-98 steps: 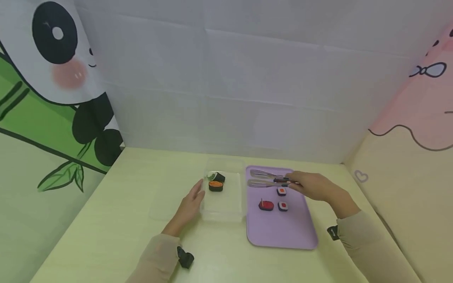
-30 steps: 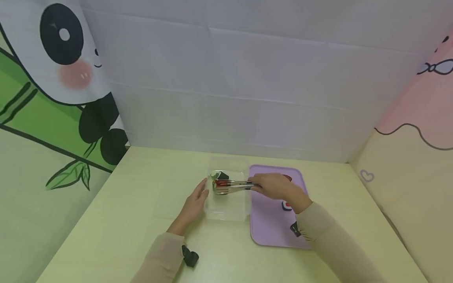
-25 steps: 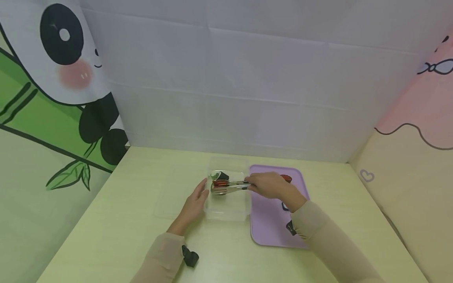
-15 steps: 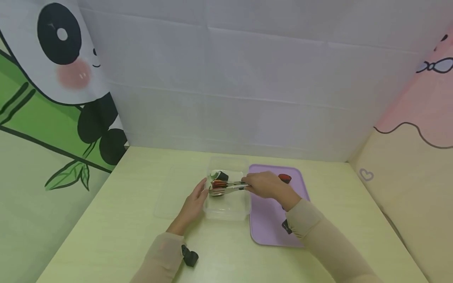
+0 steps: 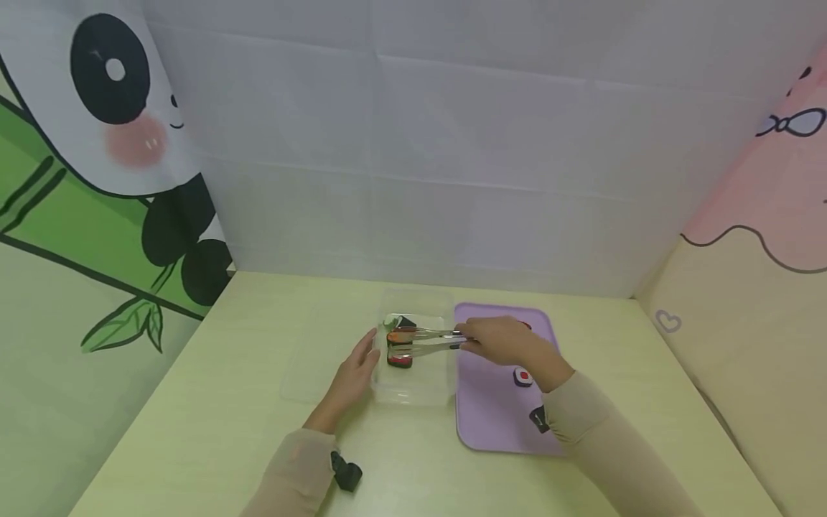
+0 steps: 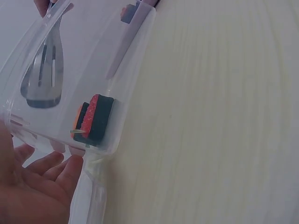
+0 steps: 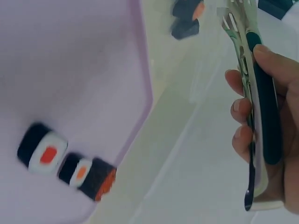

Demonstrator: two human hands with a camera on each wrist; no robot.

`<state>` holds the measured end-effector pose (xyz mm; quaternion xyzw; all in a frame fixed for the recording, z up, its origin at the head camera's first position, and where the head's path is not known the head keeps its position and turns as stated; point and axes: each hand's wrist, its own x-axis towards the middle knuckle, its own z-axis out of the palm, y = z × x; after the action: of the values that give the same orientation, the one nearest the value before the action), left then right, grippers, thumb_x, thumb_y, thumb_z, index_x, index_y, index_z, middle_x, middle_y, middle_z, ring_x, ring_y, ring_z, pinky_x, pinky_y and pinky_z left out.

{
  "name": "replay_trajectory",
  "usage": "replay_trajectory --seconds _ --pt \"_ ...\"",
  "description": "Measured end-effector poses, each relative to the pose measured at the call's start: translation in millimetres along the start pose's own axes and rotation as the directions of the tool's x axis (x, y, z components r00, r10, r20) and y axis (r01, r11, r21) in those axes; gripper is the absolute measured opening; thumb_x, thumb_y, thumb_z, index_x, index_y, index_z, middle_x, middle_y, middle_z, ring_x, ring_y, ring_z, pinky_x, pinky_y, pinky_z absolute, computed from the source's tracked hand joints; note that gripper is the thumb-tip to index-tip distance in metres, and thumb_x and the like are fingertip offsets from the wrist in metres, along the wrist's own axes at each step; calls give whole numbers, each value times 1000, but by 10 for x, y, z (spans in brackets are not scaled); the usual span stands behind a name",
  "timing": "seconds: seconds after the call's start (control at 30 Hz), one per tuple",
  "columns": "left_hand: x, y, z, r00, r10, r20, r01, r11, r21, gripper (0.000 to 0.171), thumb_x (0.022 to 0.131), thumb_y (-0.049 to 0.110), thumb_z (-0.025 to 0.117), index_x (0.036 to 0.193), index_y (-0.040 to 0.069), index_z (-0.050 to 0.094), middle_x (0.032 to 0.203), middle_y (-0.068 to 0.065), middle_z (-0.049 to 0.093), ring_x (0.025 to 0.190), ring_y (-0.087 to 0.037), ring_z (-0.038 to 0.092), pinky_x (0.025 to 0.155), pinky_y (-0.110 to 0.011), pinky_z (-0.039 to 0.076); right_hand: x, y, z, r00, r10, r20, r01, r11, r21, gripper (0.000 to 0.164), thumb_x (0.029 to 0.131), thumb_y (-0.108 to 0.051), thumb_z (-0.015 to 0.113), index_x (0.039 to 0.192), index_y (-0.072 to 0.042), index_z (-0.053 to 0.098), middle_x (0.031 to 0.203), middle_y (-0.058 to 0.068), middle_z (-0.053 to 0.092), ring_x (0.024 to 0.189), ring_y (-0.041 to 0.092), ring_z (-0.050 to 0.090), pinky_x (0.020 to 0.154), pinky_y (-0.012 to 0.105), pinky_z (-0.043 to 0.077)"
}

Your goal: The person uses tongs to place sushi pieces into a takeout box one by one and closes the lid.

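Observation:
A clear plastic box (image 5: 423,388) holds a green-filled sushi roll (image 5: 405,322), an orange-topped sushi piece (image 5: 393,335) and a red-topped sushi piece (image 5: 400,362) in a row along its left side. The left hand (image 5: 352,370) rests its fingers against that side wall; the left wrist view shows the fingers (image 6: 46,175) touching the plastic from outside. With curled fingers the right hand (image 5: 500,341) grips metal tongs (image 5: 429,350) by dark handles (image 7: 266,107). The tongs reach into the box, their arms spread apart over the sushi, with nothing pinched between them.
A purple tray (image 5: 487,424) lies right of the box, carrying a red-centred roll (image 5: 523,376), an orange-centred roll (image 7: 80,172) and an orange-topped piece (image 7: 100,179). A clear lid (image 5: 304,388) lies flat left of the box. Walls stand behind and beside the table.
The tongs carried the red-topped sushi from the tray into the box. Their arms have since spread, letting it go, and the right hand shifted slightly right. The left hand stayed at the box.

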<state>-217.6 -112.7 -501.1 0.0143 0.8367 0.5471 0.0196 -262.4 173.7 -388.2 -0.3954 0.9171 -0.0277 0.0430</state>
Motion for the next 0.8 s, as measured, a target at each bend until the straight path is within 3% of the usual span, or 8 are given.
replay_trajectory --seconds 0.17,0.37,0.6,0.8 --pt "9 0 17 1000 -19 -9 19 1000 1 52 106 27 40 155 16 27 153 -21 32 136 -41 34 110 -56 27 -323 300 -107 998 9 -66 -6 998 56 22 99 -23 60 114 -7 62 88 -7 58 70 7 50 62 29 47" --pt "11 -10 22 1000 -19 -13 19 1000 2 52 105 26 40 155 14 27 152 -22 33 135 -43 34 109 -57 28 -732 798 -174 988 142 -65 -138 989 56 35 99 -20 58 126 2 58 111 10 63 93 23 61 80 48 51" --pt "6 0 16 1000 -24 -15 24 1000 3 52 106 26 40 155 14 27 152 -22 33 136 -43 34 109 -56 29 -1055 1221 -130 966 259 19 -260 964 57 43 100 -19 55 130 11 52 123 27 58 111 44 56 91 57 46" --pt "14 -9 10 999 -30 -14 30 999 -12 52 106 27 40 155 16 27 153 -21 32 136 -41 34 110 -55 28 -1138 1450 -36 958 279 67 -284 956 76 41 99 -18 56 127 12 55 114 24 62 105 43 59 85 56 48"
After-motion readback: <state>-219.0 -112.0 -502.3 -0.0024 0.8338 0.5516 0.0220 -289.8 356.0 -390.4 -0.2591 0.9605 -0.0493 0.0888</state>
